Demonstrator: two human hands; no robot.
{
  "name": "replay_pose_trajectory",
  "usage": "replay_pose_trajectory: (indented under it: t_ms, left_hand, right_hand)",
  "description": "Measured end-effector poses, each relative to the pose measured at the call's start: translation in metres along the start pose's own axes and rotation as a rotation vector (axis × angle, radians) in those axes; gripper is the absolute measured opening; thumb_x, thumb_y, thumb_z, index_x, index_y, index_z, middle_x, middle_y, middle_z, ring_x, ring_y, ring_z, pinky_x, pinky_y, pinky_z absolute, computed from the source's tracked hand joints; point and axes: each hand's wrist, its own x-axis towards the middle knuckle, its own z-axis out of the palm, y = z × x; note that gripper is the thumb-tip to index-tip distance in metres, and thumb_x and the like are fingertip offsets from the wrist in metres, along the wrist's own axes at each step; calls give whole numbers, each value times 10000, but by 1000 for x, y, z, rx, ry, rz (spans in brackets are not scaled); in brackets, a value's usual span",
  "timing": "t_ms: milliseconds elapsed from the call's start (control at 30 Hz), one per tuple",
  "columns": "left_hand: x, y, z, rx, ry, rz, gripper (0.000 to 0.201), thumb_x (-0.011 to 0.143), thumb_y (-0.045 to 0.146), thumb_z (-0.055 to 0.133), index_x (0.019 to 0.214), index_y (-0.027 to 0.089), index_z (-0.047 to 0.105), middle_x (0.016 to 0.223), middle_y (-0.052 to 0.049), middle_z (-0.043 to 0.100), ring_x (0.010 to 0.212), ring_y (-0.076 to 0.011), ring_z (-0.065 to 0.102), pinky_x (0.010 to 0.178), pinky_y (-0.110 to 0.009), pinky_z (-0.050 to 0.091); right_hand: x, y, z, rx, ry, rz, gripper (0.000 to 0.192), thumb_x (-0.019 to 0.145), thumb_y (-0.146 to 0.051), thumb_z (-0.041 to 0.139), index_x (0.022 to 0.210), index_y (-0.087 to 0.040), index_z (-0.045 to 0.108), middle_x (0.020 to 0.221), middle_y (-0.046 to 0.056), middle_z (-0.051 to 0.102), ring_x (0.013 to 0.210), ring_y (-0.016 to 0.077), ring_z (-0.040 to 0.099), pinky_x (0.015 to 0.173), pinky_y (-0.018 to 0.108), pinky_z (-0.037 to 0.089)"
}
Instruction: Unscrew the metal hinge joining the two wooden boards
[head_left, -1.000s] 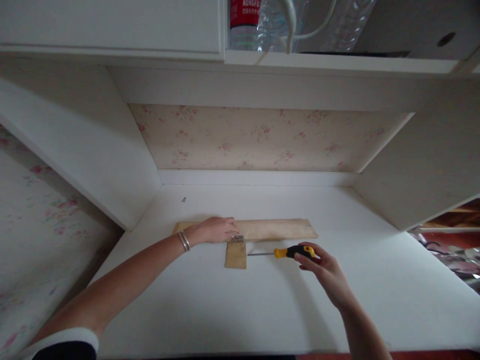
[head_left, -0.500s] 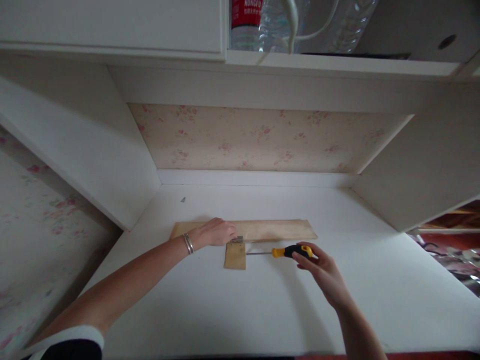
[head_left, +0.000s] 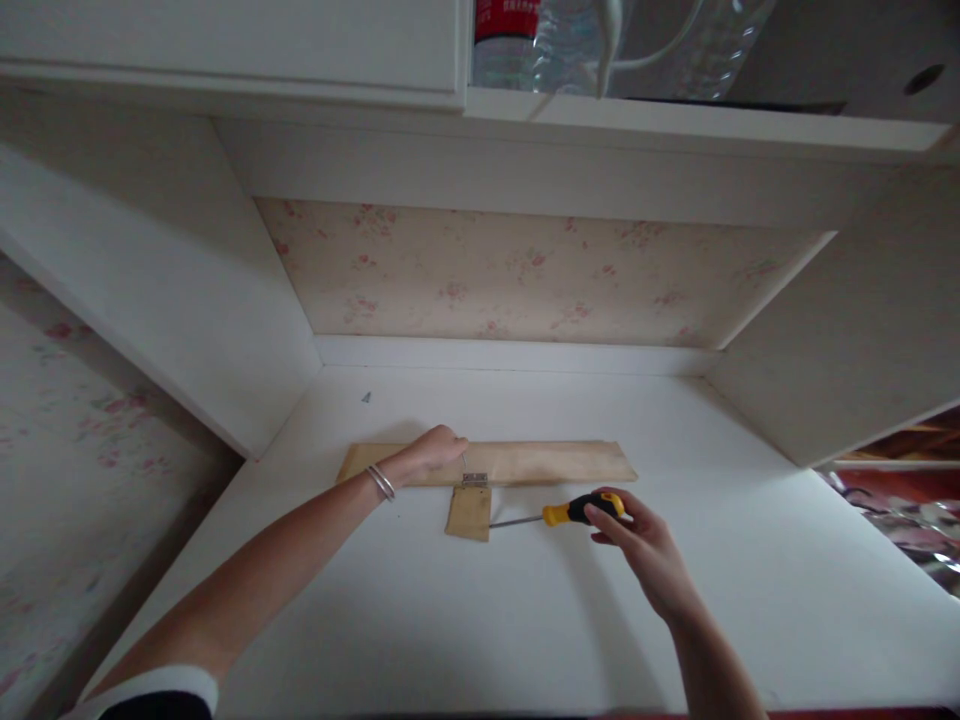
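My right hand (head_left: 641, 535) is closed around the yellow-and-black handle of a screwdriver (head_left: 577, 508). Its metal shaft points left, and the tip meets the right edge of a small wooden piece (head_left: 469, 515). A small metal hinge (head_left: 475, 480) lies where that piece adjoins a long wooden board (head_left: 551, 461). Over the board, just above the hinge, my left hand (head_left: 436, 448) is closed with a thin metal screw (head_left: 464, 462) pointing down from its fingertips. The exact shape of the screw is too small to make out.
Both wooden pieces lie on a white desktop (head_left: 360, 620). Behind them sits a small dark triangular mark (head_left: 367, 397). White side panels flank the desk, and an overhead shelf (head_left: 705, 115) holds plastic bottles (head_left: 506, 60) and a white cable (head_left: 610, 40).
My left hand has risen slightly off the hinge, exposing the hinge and the screw in its fingers. The small wooden piece has tilted a little, with the screwdriver tip slightly lower at its edge.
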Motion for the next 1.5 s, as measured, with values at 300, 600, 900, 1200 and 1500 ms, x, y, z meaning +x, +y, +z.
replay_pose_trajectory:
  t_ms: [300,600,900,1200,1500]
  left_hand:
    - [-3,-85,-44,61,313,-185,456,897,466,358,782,165,681,860,-91,709,795,-202,633,683,-260,413]
    - [2,-159,-47,61,426,-483,380,831,513,464,876,217,699,984,-70,708,880,-221,640,684,-248,436]
    - [21,-175,-42,45,460,-547,367,797,505,517,876,199,704,1003,-106,696,905,-262,636,704,-293,454]
    - [-7,-140,-33,21,596,-370,374,925,386,338,933,179,650,976,-73,688,891,-204,624,757,-272,447]
    - [-82,-40,51,-307,649,182,223,932,307,423,938,192,614,935,-50,652,874,-167,604,811,-296,477]
  right_hand:
    - [1,5,5,60,56,-18,403,721,-450,716,1017,-191,629,928,67,678,876,262,647,704,362,550]
    - [-13,20,4,183,129,24,380,683,-386,763,1021,-247,660,976,30,661,865,226,631,723,337,562]
    - [-14,-14,21,424,277,-13,246,694,-401,744,909,-289,698,955,-4,642,829,170,611,597,234,540]
    - [29,-43,77,345,373,-334,267,820,-474,603,917,-227,592,877,11,592,807,148,579,734,291,480]
    - [49,-78,132,615,155,-380,295,868,-468,517,738,-203,502,661,-48,494,494,80,458,443,213,334]
